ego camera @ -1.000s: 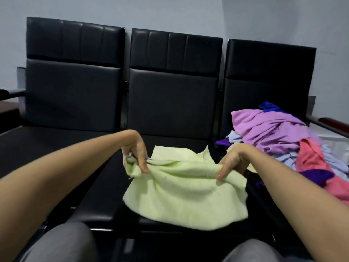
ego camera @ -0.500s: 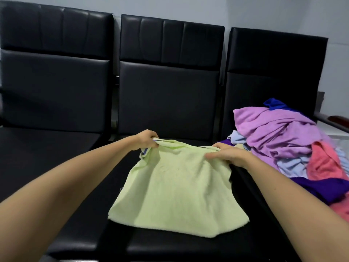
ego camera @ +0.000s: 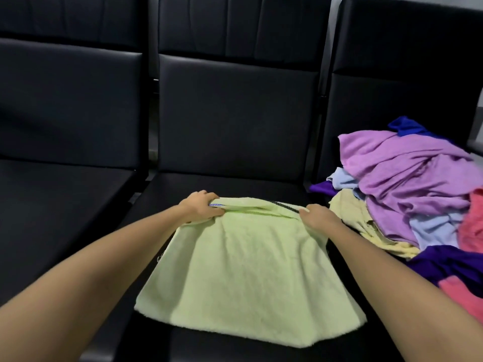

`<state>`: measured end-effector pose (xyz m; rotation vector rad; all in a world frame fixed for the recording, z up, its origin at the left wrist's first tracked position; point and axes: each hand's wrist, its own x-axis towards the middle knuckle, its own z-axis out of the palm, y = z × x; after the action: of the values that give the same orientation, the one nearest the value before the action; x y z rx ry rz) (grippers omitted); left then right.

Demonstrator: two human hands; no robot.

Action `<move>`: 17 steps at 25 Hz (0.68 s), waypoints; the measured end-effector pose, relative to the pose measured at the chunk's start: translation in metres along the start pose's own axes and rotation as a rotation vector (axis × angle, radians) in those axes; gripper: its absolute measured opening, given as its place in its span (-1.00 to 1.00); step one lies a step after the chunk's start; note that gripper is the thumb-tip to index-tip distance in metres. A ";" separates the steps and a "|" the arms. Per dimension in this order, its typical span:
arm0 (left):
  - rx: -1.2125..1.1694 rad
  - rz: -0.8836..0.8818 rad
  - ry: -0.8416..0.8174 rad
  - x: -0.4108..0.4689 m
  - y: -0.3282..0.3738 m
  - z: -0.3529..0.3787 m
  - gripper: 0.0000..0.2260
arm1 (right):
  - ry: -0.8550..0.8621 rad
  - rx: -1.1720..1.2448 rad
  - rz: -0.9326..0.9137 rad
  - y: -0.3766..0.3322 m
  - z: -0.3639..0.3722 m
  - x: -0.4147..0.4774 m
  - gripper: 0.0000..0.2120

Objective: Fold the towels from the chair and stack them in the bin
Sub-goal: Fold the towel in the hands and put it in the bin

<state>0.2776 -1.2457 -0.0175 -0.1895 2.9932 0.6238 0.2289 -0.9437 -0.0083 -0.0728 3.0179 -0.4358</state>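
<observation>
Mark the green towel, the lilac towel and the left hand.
green towel (ego camera: 248, 278), head view, middle of its top layer.
lilac towel (ego camera: 407, 173), head view, its crumpled middle.
left hand (ego camera: 201, 207), head view, back of the hand.

towel pile (ego camera: 407, 184): cut off by edge at 3 o'clock
chair backs (ego camera: 235, 22): tops cropped at 12 o'clock
fingers of right hand (ego camera: 318, 218): hidden under green towel (ego camera: 248, 278)

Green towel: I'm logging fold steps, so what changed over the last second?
The left hand and right hand carried the held edge of the green towel away from the person onto its far edge, folding it flat on the middle seat. Neither let go. The towel pile to the right stayed put.
</observation>
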 end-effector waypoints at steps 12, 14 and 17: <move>0.173 0.002 -0.144 -0.036 -0.007 -0.044 -0.72 | 0.059 0.231 0.043 -0.008 -0.031 -0.018 -0.57; 0.107 0.003 -0.011 -0.036 -0.009 -0.030 -0.71 | 0.070 0.251 0.013 -0.009 -0.031 -0.022 -0.82; -0.063 0.027 0.100 -0.037 -0.009 -0.021 -0.81 | 0.081 0.172 -0.145 -0.015 -0.028 -0.031 -0.76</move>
<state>0.3140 -1.2588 0.0021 -0.1903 3.0790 0.7334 0.2580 -0.9488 0.0256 -0.2685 3.0509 -0.7256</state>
